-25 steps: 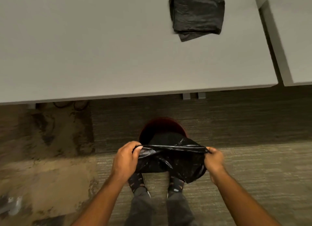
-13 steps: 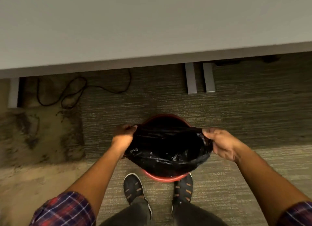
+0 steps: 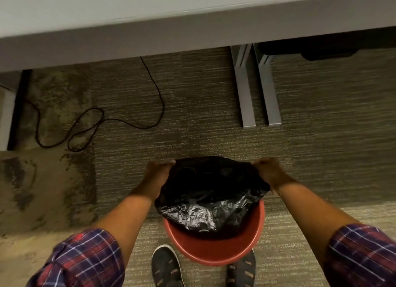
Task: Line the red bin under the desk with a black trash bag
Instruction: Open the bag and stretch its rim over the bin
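The round red bin stands on the carpet just in front of my shoes, out from under the desk. A black trash bag lies spread over its far half, its crinkled near edge sagging inside the bin while the near red rim stays bare. My left hand grips the bag's edge on the bin's left side. On the right side, my right hand grips the opposite edge. Both hands hold the bag's mouth stretched wide across the far rim, which is hidden under the plastic.
The grey desk overhangs the top of the view. Two grey desk feet lie on the carpet beyond the bin. A black cable loops on the floor at the left. My two shoes flank the bin's near side.
My view has dropped lower and closer to the bin. Both hands have pushed the bag's mouth forward over the bin's far rim, and the bag now covers more of the opening.
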Tool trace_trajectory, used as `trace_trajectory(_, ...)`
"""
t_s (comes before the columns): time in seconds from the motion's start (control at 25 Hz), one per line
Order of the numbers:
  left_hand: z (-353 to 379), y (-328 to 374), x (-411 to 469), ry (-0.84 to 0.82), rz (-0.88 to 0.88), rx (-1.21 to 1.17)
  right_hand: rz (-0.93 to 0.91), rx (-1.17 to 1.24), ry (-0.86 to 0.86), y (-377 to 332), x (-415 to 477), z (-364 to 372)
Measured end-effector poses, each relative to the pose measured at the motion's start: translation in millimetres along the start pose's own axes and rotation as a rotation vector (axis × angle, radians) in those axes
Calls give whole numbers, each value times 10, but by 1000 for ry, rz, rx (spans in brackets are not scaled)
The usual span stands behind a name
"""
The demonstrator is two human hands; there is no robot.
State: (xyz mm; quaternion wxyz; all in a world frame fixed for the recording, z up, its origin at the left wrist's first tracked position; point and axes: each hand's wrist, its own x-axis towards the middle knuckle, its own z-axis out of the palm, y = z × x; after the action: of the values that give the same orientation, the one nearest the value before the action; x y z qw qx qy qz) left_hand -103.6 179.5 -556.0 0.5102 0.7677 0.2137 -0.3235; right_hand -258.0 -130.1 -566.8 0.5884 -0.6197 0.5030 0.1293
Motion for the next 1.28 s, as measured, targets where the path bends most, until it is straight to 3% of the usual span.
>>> trace_trajectory(0.16,-190,-223,-145,-92,74,250,159,-7,-94,299,-295,-117)
trace_trajectory(0.28,-327,-304,-348,15,109,310,170,209,-140,430,-573,-227)
trace_trajectory(0.4,-441,-429,-597,3,134,209,186,321,-210,586,-773,-380)
trace_trajectory(0.52,-563,-573,-793,-34,-1,116,243,190,-260,725,-963,-512)
trace_trajectory(0.64,-592,-660,-973,-9,-78,20,337,86,-196,825,-1154,-522)
trace_trajectory(0.96,-341,-1072,-1338,196,-321,105,480,24,27,1224,-1504,-118)
trace_trajectory(1.28,-195,-1183,-1448,293,-305,-23,556,53,51,1486,-1718,239)
